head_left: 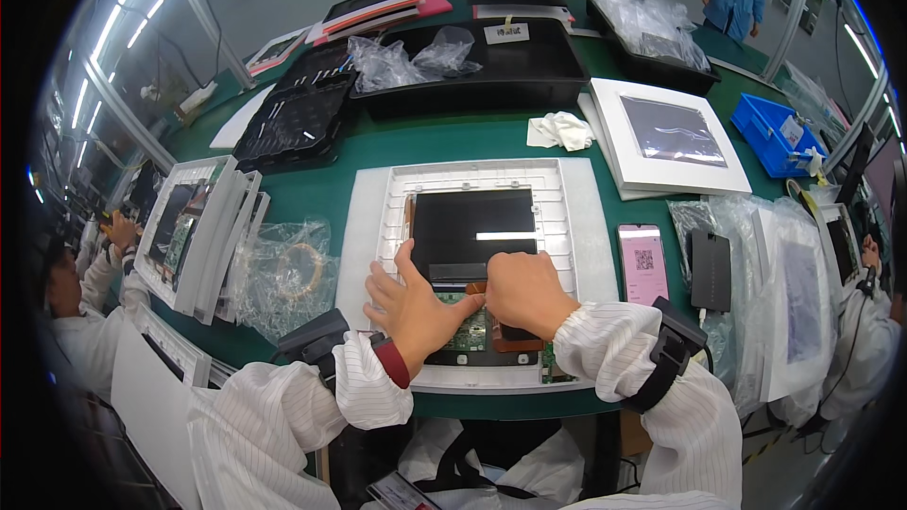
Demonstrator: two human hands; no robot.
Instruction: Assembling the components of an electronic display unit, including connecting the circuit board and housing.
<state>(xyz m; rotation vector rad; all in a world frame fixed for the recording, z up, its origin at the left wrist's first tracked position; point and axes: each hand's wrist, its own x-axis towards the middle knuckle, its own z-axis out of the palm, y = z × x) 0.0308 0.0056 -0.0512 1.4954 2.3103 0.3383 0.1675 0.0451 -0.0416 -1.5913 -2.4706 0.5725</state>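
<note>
In front of me, a white plastic frame (578, 217) lies on a white foam sheet (602, 260). A dark display panel (472, 217) fills the frame's upper part, with a green circuit board (472, 332) below it. My left hand (416, 310) has its fingers spread over the frame's left side, thumb stretched to the board's upper edge beside an orange flex cable (475, 291). My right hand (529, 293) is closed just right of that thumb, knuckles up. Whatever its fingertips pinch is hidden. Another orange flex piece (515, 345) shows below it.
A pink-screened phone (642, 263) and black power bank (710, 269) lie right. Bagged panels (789, 293) stand beyond. Left are a clear bag (288, 274) and stacked frames (203, 236). Behind sit black trays (472, 90), a white cloth (560, 130) and a blue bin (777, 137). People work on both sides.
</note>
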